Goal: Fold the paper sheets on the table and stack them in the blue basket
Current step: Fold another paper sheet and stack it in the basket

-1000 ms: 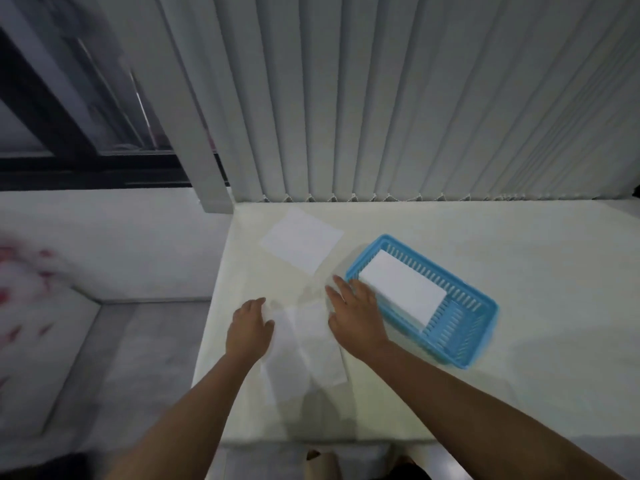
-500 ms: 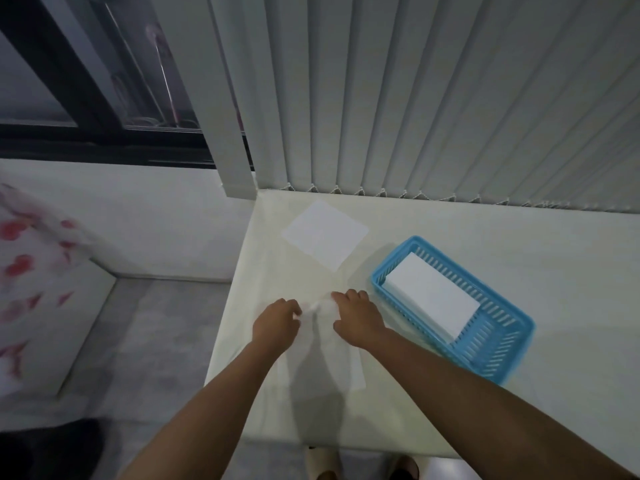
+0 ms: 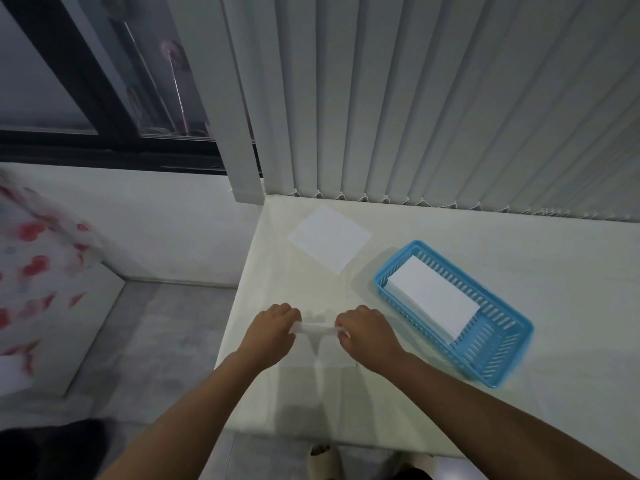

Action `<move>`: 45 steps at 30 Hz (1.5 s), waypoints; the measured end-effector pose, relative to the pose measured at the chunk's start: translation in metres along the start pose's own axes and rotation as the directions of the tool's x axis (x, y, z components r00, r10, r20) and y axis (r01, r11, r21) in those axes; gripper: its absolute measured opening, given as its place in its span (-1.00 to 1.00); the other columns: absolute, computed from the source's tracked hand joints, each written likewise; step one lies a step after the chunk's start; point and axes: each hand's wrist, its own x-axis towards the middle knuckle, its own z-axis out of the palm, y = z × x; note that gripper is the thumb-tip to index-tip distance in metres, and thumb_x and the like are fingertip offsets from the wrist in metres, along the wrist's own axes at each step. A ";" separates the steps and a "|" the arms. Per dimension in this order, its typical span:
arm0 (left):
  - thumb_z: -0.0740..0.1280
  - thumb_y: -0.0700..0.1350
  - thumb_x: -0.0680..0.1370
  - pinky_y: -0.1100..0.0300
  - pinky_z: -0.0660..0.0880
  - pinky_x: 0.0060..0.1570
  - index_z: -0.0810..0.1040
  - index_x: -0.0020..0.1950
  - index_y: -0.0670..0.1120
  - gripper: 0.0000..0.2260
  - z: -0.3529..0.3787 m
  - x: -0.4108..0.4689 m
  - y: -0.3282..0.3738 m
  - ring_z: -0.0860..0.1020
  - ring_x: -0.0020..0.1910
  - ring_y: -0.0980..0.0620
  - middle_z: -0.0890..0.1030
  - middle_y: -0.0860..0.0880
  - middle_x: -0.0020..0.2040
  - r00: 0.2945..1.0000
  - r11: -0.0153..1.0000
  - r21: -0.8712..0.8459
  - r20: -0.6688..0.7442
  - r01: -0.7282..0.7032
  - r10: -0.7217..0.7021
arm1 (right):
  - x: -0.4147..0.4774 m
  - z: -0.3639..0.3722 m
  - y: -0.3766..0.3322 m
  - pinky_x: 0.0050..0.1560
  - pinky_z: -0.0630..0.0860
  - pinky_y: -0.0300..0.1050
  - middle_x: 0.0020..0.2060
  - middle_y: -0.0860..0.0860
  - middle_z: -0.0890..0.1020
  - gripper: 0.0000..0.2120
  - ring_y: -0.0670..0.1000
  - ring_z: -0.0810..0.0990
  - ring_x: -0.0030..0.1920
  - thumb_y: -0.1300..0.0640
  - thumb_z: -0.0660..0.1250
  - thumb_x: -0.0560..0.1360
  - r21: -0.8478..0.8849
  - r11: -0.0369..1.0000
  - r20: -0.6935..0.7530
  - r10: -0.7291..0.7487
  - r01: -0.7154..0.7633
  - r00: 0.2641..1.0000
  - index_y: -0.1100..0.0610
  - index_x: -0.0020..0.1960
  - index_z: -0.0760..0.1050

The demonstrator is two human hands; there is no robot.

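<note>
- Head view: left hand [image 3: 272, 332] and right hand [image 3: 367, 332] are each pinching an end of a paper sheet [image 3: 315, 329], seemingly lifted off the table [image 3: 519, 265].
- Blue basket [image 3: 498, 355] is sitting just right, holding folded paper [image 3: 433, 299].
- Another flat sheet [image 3: 329, 237] is lying farther back.

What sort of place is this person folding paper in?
Probably a room in a home, not a workshop: a plain pale table pushed against long vertical blinds, a dark-framed window beside it, and red-flowered fabric, perhaps bedding, at the left.
</note>
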 end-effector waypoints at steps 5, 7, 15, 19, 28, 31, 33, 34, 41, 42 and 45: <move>0.17 0.14 0.37 0.12 0.21 0.35 0.47 0.20 0.10 -0.57 0.002 -0.025 -0.008 0.35 0.34 0.06 0.46 0.12 0.29 0.976 1.000 0.008 0.216 0.002 -0.004 | -0.025 0.020 0.002 0.34 0.25 -0.01 0.08 -0.09 0.63 -0.72 0.00 0.52 0.13 0.06 0.17 0.47 -0.017 0.999 0.116 -0.038 0.040 0.993 0.01 0.09 0.57; 0.07 0.26 0.35 0.10 0.16 0.41 0.44 0.27 0.12 -0.46 0.003 -0.031 -0.006 0.30 0.40 0.07 0.42 0.12 0.36 0.971 0.999 -0.026 0.238 0.036 -0.028 | -0.029 0.025 0.002 0.42 0.16 -0.01 0.15 -0.09 0.61 -0.70 -0.02 0.49 0.21 0.08 0.17 0.47 0.018 1.000 0.109 -0.008 0.006 0.994 0.01 0.12 0.57; -0.37 0.29 0.48 0.08 -0.29 0.48 -0.09 0.56 0.02 -0.31 0.044 -0.026 0.022 -0.19 0.54 0.01 -0.17 0.03 0.55 0.978 0.996 0.034 0.189 0.087 -0.092 | -0.018 0.056 -0.011 0.29 0.33 0.19 0.31 0.04 0.55 -0.35 0.10 0.51 0.32 -0.21 -0.22 0.61 -0.138 0.979 0.227 0.178 -0.150 0.957 0.08 0.34 0.48; -0.15 0.23 0.62 0.00 -0.12 0.46 0.11 0.53 -0.07 -0.41 0.055 -0.031 0.013 0.08 0.55 -0.04 0.23 -0.08 0.51 0.950 0.976 0.184 0.266 0.119 -0.166 | -0.026 0.070 0.004 0.43 0.21 0.19 0.40 0.04 0.46 -0.31 0.11 0.43 0.39 -0.29 -0.20 0.57 -0.171 0.974 0.228 0.186 -0.149 0.956 0.10 0.43 0.36; -0.35 0.35 0.51 -0.06 -0.28 0.45 0.02 0.54 -0.14 -0.22 0.054 -0.025 0.010 0.02 0.55 -0.09 0.05 -0.11 0.56 0.937 0.933 0.161 0.086 0.323 -0.339 | -0.040 0.066 0.018 0.40 -0.05 0.22 0.40 0.09 0.45 -0.26 0.15 0.38 0.42 -0.35 -0.08 0.53 -0.164 0.955 0.212 0.278 -0.246 0.937 0.17 0.41 0.38; -0.08 0.19 0.58 -0.06 0.07 0.50 0.14 0.54 -0.09 -0.41 0.042 -0.007 0.015 0.25 0.51 -0.08 0.24 -0.09 0.54 0.965 0.960 0.116 0.030 0.254 -0.259 | -0.045 0.062 0.019 0.40 -0.09 0.21 0.34 0.12 0.52 -0.26 0.17 0.45 0.36 -0.30 -0.16 0.56 -0.169 0.935 0.200 0.343 -0.312 0.918 0.20 0.35 0.46; 0.10 0.09 0.60 0.05 0.16 0.47 0.06 0.55 -0.05 -0.44 0.034 0.006 0.020 0.29 0.47 -0.04 0.28 -0.04 0.51 0.986 0.987 0.070 0.083 0.142 -0.147 | -0.049 0.056 0.020 0.39 0.02 0.21 0.28 0.10 0.57 -0.33 0.15 0.54 0.29 -0.22 -0.16 0.59 -0.161 0.932 0.144 0.349 -0.326 0.926 0.18 0.32 0.50; 0.15 0.06 0.59 0.08 0.22 0.43 0.06 0.55 -0.05 -0.43 0.029 0.011 0.024 0.33 0.42 -0.04 0.32 -0.03 0.48 0.987 0.989 0.081 0.094 0.120 -0.128 | -0.051 0.052 0.019 0.38 0.13 0.21 0.25 0.08 0.60 -0.40 0.12 0.58 0.23 -0.16 -0.11 0.59 -0.153 0.935 0.107 0.336 -0.319 0.936 0.16 0.30 0.52; 0.19 -0.05 0.56 0.09 0.39 0.15 0.44 0.25 -0.04 -0.73 0.011 0.032 0.031 0.50 0.22 -0.08 0.55 -0.04 0.22 0.957 0.980 0.172 0.251 0.103 -0.145 | -0.051 0.032 0.013 0.15 0.51 -0.04 0.18 -0.06 0.62 -0.59 -0.01 0.59 0.13 0.00 0.16 0.47 -0.015 0.926 -0.113 0.374 -0.378 0.921 0.05 0.26 0.52; 0.20 -0.05 0.55 0.09 0.40 0.14 0.49 0.20 -0.04 -0.75 0.008 0.034 0.032 0.50 0.20 -0.08 0.57 -0.04 0.19 0.956 0.981 0.158 0.250 0.114 -0.152 | -0.049 0.030 0.010 0.19 0.46 -0.05 0.22 -0.07 0.58 -0.61 0.00 0.55 0.18 0.02 0.17 0.51 0.038 0.923 -0.097 0.384 -0.382 0.918 0.04 0.30 0.48; 0.27 -0.02 0.52 0.15 0.45 0.01 0.58 0.08 -0.04 -0.79 -0.008 0.044 0.033 0.56 0.10 -0.06 0.63 -0.03 0.10 0.952 0.964 -0.052 0.179 0.262 -0.249 | -0.046 0.021 0.001 0.16 0.44 -0.10 0.14 -0.11 0.58 -0.73 -0.03 0.50 0.14 0.01 0.17 0.56 0.277 0.859 -0.101 0.471 -0.430 0.876 -0.01 0.20 0.50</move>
